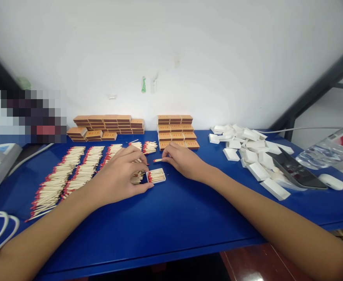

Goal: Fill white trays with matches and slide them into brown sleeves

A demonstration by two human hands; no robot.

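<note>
1. Left hand (pixel 124 171), centre of frame: the grip is standing partly open, thumb and fingers curving around the left end of a small white tray (pixel 159 181) and apparently bracing it between them. Judgement: this hold is stopping the light tray from sliding and leaving its top uncovered.
2. The tray is lying flat on the blue worktop (pixel 165 222), holding matches (pixel 156 176) whose red heads are pointing left.
3. Right hand (pixel 179 159), just beyond the tray and to its right: the grip is closing in a fine pinch on the plain end of a matchstick (pixel 158 160); cannot tell whether more than one. Its red head is pointing left too, so the pinch is presumably matching the direction of those in the tray.
4. Loose matches (pixel 51 183) are lying in slanting rows at centre left, probably spread so that they are easy to pick up.
5. Orange matchboxes are standing in a left stack (pixel 109 124) and a stepped centre stack (pixel 175 127) along the wall, likely leaving the near area for the hands.
6. White pieces (pixel 258 171) are lying heaped at right, beside a dark phone (pixel 300 171).
</note>
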